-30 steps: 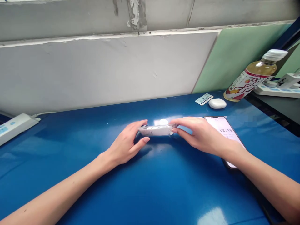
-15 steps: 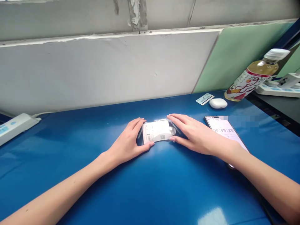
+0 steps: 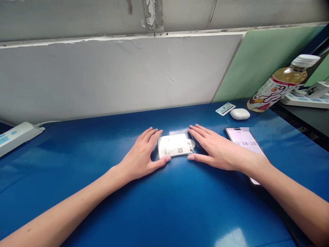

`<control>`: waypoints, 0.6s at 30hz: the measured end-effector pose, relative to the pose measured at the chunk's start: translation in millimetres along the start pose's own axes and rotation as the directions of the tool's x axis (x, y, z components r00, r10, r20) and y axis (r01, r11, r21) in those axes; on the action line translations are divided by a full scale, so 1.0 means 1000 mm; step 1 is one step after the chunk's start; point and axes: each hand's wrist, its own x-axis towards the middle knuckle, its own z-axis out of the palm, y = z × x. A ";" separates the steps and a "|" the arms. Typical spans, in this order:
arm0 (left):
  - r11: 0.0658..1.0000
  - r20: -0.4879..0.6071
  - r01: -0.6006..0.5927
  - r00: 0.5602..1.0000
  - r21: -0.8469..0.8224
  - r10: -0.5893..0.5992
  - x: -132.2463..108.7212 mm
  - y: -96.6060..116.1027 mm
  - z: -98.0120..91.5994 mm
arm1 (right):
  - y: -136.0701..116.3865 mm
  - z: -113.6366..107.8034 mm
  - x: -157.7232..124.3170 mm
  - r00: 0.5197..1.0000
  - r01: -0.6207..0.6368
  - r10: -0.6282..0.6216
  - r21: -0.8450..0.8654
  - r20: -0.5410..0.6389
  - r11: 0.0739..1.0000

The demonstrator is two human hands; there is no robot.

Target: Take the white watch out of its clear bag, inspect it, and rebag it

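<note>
The glossy blue tabletop [image 3: 154,206] stretches from six o'clock towards a pale panel [image 3: 115,75], a green panel [image 3: 244,65] and a scuffed grey wall [image 3: 77,20] at twelve. Near mid-view lies a white-labelled clear packet [image 3: 174,145]. At its nine o'clock, the left hand [image 3: 142,152] has its grip spread wide; at three, the right hand [image 3: 217,147] is likewise spread, neither clasping it. Whether fingertips touch it is hard to tell. The right forearm [image 3: 282,181] covers part of the phone [image 3: 244,136]; the frame crops the power strip [image 3: 17,139] at nine.
</note>
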 end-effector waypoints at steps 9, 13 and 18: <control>0.992 0.007 -0.126 0.992 0.007 0.126 0.000 -0.003 0.000 | -0.034 -0.008 -0.004 0.980 0.083 -0.059 0.125 -0.190 0.989; 0.991 0.013 -0.132 0.991 0.005 0.132 0.000 -0.003 0.000 | -0.032 0.001 -0.002 0.969 0.096 -0.066 0.117 -0.239 0.988; 0.992 0.004 -0.126 0.992 -0.007 0.126 0.000 -0.004 0.000 | -0.022 0.009 0.004 0.962 0.138 -0.123 0.045 -0.245 0.989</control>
